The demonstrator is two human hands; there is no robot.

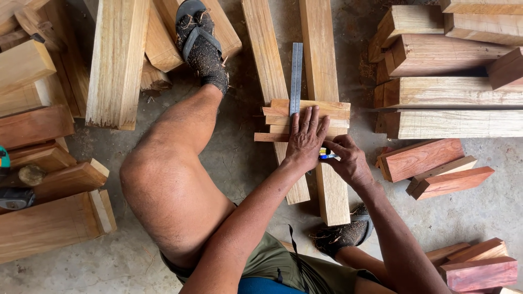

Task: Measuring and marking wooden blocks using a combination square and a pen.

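Observation:
My left hand (305,139) presses flat on a steel ruler (296,76) that lies lengthwise over a row of short wooden strips (332,111). The strips rest crosswise on two long pale planks (321,49) on the concrete floor. My right hand (348,159) sits just right of the left hand and grips a pen with a blue and yellow barrel (327,154), its tip at the ruler's edge near the strips. The ruler's near end is hidden under my left hand.
Stacked pale timber blocks (452,92) stand at the right, reddish blocks (436,169) below them and at bottom right (479,269). More planks (117,60) and reddish boards (49,218) lie at the left. My sandalled feet (201,41) (343,234) rest on the floor.

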